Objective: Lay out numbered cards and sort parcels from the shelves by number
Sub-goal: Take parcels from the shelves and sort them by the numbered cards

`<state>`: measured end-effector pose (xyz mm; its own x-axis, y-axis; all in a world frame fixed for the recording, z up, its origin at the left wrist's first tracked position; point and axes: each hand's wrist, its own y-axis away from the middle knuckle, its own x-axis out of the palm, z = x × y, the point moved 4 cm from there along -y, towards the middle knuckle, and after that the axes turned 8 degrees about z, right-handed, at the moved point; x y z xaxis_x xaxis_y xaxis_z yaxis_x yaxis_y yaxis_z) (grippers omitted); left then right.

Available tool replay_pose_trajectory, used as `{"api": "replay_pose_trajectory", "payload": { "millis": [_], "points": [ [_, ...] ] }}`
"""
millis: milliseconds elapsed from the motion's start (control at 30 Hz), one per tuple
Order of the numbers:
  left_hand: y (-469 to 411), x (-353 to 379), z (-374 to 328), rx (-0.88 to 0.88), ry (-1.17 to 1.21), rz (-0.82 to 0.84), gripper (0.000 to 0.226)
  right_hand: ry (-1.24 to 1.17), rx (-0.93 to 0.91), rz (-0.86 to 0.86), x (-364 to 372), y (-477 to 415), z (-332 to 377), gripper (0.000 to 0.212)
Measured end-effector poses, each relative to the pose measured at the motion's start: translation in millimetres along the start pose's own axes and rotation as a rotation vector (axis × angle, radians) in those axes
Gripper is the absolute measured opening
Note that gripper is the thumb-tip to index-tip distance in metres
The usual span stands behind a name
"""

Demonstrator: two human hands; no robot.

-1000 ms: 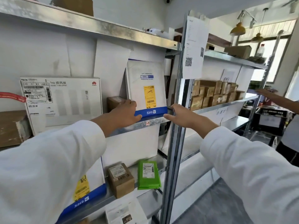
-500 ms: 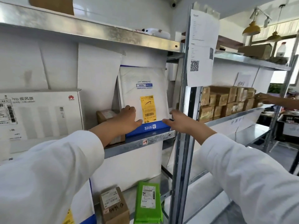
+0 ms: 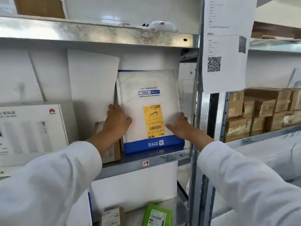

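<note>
Both hands are on a white mailer (image 3: 146, 101) that stands upright at the right end of the middle shelf (image 3: 169, 158), just beside the steel post (image 3: 197, 111). The left hand (image 3: 117, 122) grips the mailer's left edge: its fingers curl round behind the edge, out of sight, and the thumb lies on the front. The right hand (image 3: 180, 126) lies low against the right edge, fingers fairly straight and pointing up, thumb spread leftward across the front toward the yellow label (image 3: 154, 121). Whether any of its fingertips hook behind the edge cannot be told. Both arms are in white sleeves.

The mailer's blue band (image 3: 153, 144) is at the bottom, touching the shelf, and the print on it reads upside down (so does the label's barcode line). Just left of the mailer stands a taller plain white parcel (image 3: 92, 82). A small brown box (image 3: 112, 154) sits on the shelf under the left wrist, partly hidden by it. Further left is a big white carton (image 3: 32, 128) with a red logo.

A cardboard box (image 3: 40, 7) sits on the upper shelf (image 3: 97, 33). A printed sheet (image 3: 226, 46) with a square code hangs at the post. In the bay to the right, taped brown boxes (image 3: 260, 111) are stacked in rows. On the shelf below the mailer lie a green parcel (image 3: 157, 216) and, near it to the left, another brown box (image 3: 112, 216) with a white label.
</note>
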<state>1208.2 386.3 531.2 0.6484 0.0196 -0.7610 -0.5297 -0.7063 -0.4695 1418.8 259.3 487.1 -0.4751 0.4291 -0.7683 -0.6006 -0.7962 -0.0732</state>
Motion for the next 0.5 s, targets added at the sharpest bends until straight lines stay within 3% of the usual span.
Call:
{"api": "replay_pose_trajectory", "payload": {
  "millis": [100,233,333,500],
  "points": [
    [-7.4,7.8,1.9,-0.138,0.205,0.035,0.056,-0.242,0.001,-0.072,1.3,-16.5,-3.7,0.086],
    [-15.4,14.3,5.9,-0.254,0.208,0.074,0.058,-0.542,0.071,-0.043,-0.1,-32.6,-14.0,0.076],
    [-18.6,12.1,8.1,-0.272,0.211,0.085,0.057,-0.631,0.043,-0.022,-0.5,-34.5,-18.1,0.069],
    [-14.2,4.7,12.0,-0.277,0.228,0.030,0.048,-0.656,-0.062,-0.139,-1.0,-18.9,-15.7,0.049]
  ]
}}
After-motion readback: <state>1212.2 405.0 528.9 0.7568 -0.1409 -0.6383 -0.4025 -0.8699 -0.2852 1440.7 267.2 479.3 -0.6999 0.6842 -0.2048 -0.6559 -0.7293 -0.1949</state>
